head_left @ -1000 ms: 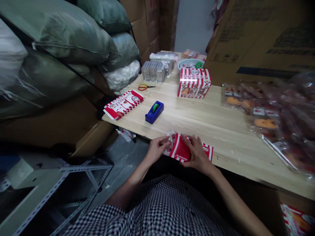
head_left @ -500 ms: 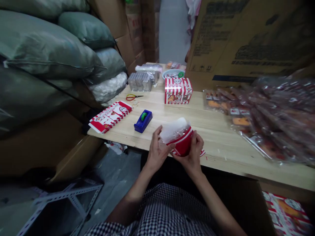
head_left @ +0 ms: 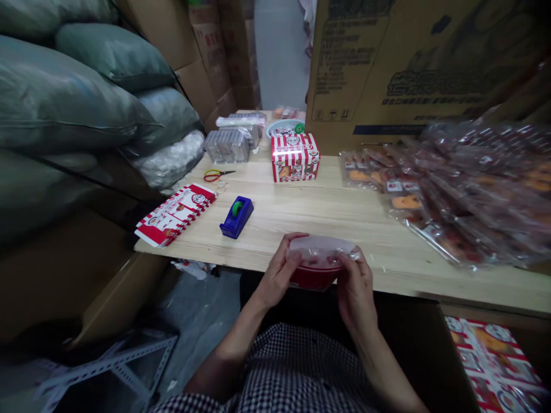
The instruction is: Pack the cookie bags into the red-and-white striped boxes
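At the table's front edge I hold a red container (head_left: 313, 279) with a translucent white plastic packet (head_left: 321, 246) at its top. My left hand (head_left: 279, 273) is closed on the left side, its thumb pressing the plastic. On the right side, my right hand (head_left: 358, 282) is closed the same way, with fingers behind and thumb in front. The contents under the plastic are too unclear to name. A blue tape dispenser (head_left: 237, 218) with a green roll stands to the left of my hands. Beyond them sits a red-and-white striped box (head_left: 295, 158).
Flat striped cartons (head_left: 176, 215) lie stacked at the left edge, near scissors (head_left: 218, 175). Clear plastic cases (head_left: 227, 147) and a round bowl (head_left: 275, 128) stand at the back. Many bagged packs (head_left: 456, 201) cover the right side before a large cardboard box (head_left: 365, 69).
The red container has turned from tilted sideways to level, with its plastic top now facing up toward me. Both hands have shifted to its two ends. The view has swung slightly right.
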Motion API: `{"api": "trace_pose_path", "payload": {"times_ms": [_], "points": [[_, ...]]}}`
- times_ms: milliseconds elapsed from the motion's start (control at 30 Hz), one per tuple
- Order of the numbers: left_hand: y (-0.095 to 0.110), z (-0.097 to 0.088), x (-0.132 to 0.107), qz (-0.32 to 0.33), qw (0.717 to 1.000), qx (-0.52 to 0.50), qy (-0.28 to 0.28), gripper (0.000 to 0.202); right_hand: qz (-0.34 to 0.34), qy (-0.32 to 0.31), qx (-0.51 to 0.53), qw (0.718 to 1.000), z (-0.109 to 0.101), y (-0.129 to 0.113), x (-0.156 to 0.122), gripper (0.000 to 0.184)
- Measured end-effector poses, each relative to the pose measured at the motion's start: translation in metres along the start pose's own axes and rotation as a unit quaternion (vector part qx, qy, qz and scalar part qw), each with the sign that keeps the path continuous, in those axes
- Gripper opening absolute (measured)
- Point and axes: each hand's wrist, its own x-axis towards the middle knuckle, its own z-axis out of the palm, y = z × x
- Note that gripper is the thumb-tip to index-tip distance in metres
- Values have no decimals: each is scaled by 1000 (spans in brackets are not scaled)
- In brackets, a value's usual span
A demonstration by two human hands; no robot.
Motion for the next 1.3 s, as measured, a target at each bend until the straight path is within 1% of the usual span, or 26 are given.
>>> {"api": "trace_pose_path", "payload": {"times_ms": [67, 133, 200, 267, 367, 467, 533, 633, 667, 733, 800, 867, 967, 1033, 1067, 1167, 1300], "points": [[2, 7, -3, 5, 999, 3, 43, 31, -26, 5, 13, 1000, 3, -1, -6, 6], [0, 11, -4, 16, 997, 1, 74, 25, -46, 2, -3, 999, 4, -2, -10, 13], [-4, 13, -4, 22, 995, -5, 95, 18, -46, 5, -24, 999, 3, -3, -11, 17], [-7, 15, -4, 23, 994, -3, 105, 14, -44, 12, -33, 998, 0, -3, -10, 18], [-7, 18, -3, 16, 996, 0, 91, 16, -68, 33, -39, 996, -5, -2, -8, 13], [-3, 19, -2, -5, 997, -23, 67, 23, -90, 39, -50, 994, -9, -1, -5, 8], [0, 17, -3, -15, 998, -45, 42, 30, -96, 44, -50, 993, -9, -2, -3, 9], [3, 11, -8, 6, 992, -123, -1, 46, -97, 68, -49, 992, -7, 0, -2, 14], [4, 9, -9, 12, 988, -154, -7, 49, -96, 74, -50, 991, -6, 1, -2, 15], [3, 6, -10, 3, 982, -190, -9, 46, -96, 75, -52, 991, -4, 2, -3, 15], [2, 3, -8, -27, 982, -185, -5, 43, -98, 61, -53, 992, -4, 3, -3, 12], [2, 1, -3, -49, 984, -169, 3, 44, -87, 25, -46, 995, -6, 3, -3, 12], [4, -1, 6, -62, 987, -148, 24, 45, -21, -59, 10, 998, -16, 0, -2, 24], [4, -1, 10, -65, 988, -137, 41, 42, 29, -97, 50, 994, -23, -2, 0, 34], [4, -1, 12, -67, 988, -132, 50, 40, 48, -107, 59, 991, -26, -3, 0, 35], [1, 0, 15, -72, 987, -125, 72, 33, 78, -122, 41, 989, -29, -5, 4, 29], [0, 5, 19, -66, 989, -106, 78, 30, 85, -125, 2, 989, -19, -10, 12, 29]]}}
